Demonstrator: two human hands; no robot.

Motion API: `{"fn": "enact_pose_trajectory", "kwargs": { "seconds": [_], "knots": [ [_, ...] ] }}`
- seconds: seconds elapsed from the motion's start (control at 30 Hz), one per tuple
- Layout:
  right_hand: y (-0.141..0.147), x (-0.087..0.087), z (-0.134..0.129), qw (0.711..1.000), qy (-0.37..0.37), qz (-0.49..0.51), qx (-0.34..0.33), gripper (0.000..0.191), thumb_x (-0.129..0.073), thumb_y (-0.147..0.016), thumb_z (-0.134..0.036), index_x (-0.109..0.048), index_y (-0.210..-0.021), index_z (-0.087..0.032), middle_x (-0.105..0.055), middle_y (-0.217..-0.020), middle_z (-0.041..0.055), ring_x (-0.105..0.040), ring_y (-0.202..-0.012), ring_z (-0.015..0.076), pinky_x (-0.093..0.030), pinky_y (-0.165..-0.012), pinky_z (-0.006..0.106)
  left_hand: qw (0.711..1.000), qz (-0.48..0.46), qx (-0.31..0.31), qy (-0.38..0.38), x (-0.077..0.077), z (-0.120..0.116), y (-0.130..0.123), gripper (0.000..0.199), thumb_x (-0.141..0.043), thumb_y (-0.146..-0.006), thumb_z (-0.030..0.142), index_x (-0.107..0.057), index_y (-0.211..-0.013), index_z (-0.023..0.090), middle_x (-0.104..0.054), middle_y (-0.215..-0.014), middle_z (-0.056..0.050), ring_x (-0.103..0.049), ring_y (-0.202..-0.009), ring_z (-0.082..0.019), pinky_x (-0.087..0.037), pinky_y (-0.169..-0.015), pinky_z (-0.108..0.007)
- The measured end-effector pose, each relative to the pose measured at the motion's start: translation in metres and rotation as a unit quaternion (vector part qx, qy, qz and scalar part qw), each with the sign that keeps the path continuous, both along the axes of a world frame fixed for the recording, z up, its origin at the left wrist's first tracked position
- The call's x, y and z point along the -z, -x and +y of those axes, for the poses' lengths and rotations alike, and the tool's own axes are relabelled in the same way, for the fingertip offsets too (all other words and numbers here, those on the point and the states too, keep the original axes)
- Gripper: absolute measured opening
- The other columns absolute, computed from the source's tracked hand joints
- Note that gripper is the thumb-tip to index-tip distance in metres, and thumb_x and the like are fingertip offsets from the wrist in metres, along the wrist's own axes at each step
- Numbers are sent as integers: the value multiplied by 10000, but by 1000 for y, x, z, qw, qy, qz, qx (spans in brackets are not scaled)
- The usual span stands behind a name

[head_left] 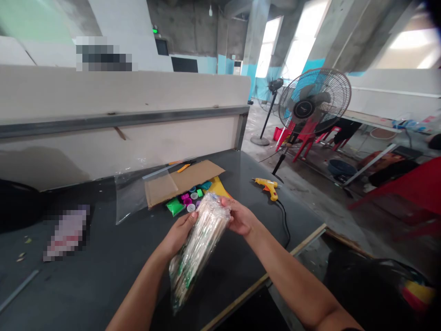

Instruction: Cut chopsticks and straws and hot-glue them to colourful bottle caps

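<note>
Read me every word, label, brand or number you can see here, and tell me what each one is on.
Nothing is readable: the patch on the wall and the packet on the bench are pixelated; the clear bag of wooden sticks, small green sign and fan hub are too blurred or small.

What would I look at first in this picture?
A clear bag of wooden sticks, gripped by the left hand and right hand, fills the middle. Past it on the dark table lie bright plastic caps and a yellow glue gun. A big standing fan stands at upper right.
</note>
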State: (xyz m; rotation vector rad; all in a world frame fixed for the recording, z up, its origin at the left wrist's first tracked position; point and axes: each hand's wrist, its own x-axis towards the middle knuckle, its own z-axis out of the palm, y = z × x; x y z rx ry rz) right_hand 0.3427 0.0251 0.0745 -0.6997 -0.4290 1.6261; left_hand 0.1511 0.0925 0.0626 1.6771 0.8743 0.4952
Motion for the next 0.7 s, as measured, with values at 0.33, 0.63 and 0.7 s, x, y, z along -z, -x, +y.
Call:
{"fn": "enact_pose_trajectory", "kwargs": {
  "seconds": [0.33, 0.63, 0.7],
  "knots": [
    [32, -27, -14, 990, -10, -25, 139, 249, -817, -651, -287, -601, -662, -163, -483, -537, -54, -354, -431, 44, -266, -358, 169, 980, -17, -39, -194, -44, -36, -8, 683, -640, -760, 466, -425, -1372, 253, -542, -1327, -103, -557, -1131, -274, -456, -930, -383],
    [35, -29, -16, 993, -22, 16, 119, 229, -824, -632, -233, -615, -693, -160, -476, -580, -50, -416, -490, 36, -341, -396, 136, 985, -68, -119, -108, -39, -18, -3, 451, -473, -857, 457, -684, -1116, 154, -700, -1113, -89, -634, -976, -239, -470, -885, -328],
    [35, -30, -16, 992, -29, -21, 117, 212, -810, -633, -213, -627, -728, -162, -476, -573, -55, -418, -485, 41, -352, -392, 142, 984, -85, -96, -126, -48, -15, -2, 428, -475, -843, 465, -714, -1019, 157, -694, -1125, -94, -612, -1043, -253, -447, -930, -336]
  ]
}}
